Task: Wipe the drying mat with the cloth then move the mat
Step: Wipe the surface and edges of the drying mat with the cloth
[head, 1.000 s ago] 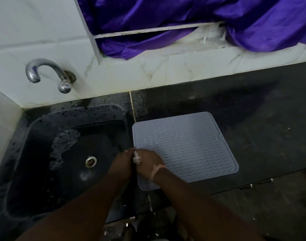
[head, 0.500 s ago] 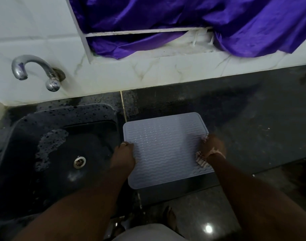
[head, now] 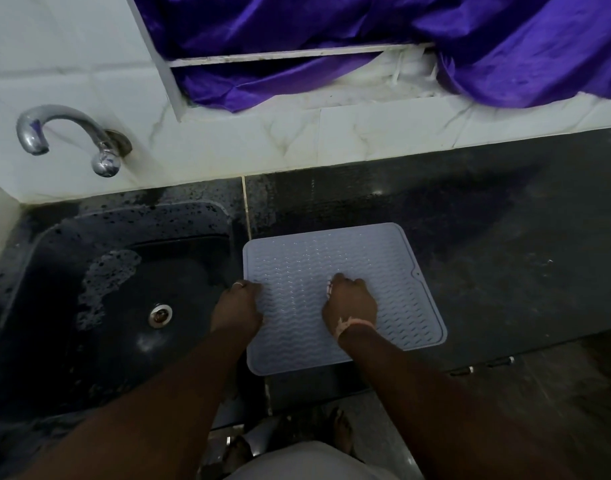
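Both hands on mat (head: 314, 258) — right hand (head: 349, 304) apparently clutching cloth (head: 329, 285).

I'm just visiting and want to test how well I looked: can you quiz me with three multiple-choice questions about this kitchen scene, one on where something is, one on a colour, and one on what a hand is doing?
1. Where does the drying mat lie?
A. In the sink
B. On the dark counter right of the sink
C. On the floor

2. What colour is the fabric hanging above the counter?
A. Purple
B. Green
C. Yellow

3. What is the right hand doing?
A. Turning the tap
B. Hanging free at the side
C. Pressing a bunched cloth on the mat

Answers:
1 B: the mat lies flat on the counter, beside the sink.
2 A: the draped fabric is purple.
3 C: a bit of cloth peeks out by its curled fingers, on the mat's middle.
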`<state>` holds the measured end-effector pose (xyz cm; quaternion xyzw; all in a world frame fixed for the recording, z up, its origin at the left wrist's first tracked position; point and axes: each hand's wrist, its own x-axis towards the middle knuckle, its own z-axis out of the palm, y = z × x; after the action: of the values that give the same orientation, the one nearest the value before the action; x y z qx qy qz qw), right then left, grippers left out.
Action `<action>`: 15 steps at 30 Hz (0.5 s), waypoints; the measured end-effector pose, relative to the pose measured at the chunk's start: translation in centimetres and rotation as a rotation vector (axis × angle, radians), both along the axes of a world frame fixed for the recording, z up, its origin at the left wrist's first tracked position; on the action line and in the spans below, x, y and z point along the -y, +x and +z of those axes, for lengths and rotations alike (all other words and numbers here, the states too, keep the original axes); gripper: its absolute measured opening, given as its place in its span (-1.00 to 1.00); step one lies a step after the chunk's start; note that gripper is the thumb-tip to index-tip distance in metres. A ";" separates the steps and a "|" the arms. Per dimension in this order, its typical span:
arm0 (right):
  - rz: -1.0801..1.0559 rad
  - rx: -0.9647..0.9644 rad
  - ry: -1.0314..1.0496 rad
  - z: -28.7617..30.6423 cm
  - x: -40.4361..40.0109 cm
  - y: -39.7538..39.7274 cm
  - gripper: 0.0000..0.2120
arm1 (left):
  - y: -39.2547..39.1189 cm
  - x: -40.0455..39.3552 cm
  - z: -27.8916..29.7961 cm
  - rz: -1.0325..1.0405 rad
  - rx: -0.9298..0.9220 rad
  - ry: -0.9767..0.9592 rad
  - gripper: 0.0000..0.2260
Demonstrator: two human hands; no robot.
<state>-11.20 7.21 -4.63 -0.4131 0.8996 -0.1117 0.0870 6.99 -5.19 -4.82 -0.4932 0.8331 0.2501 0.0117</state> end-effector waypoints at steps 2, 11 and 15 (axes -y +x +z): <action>0.075 0.003 0.016 -0.2 0.4 0.7 -0.80 | 0.1 0.1 0.0 -0.002 -0.014 0.019 -0.40; 0.440 0.004 0.076 0.9 4.1 6.6 -0.73 | 0.7 -0.4 0.2 0.002 -0.065 -0.057 -0.66; 0.556 0.084 0.089 1.0 6.8 10.4 -0.64 | 2.1 -0.2 0.0 -0.067 -0.063 -0.114 -0.75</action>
<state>-0.79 0.44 -3.60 -0.6347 0.7514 -0.0612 0.1697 9.11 -5.01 -4.85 -0.4570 0.8619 0.2170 -0.0342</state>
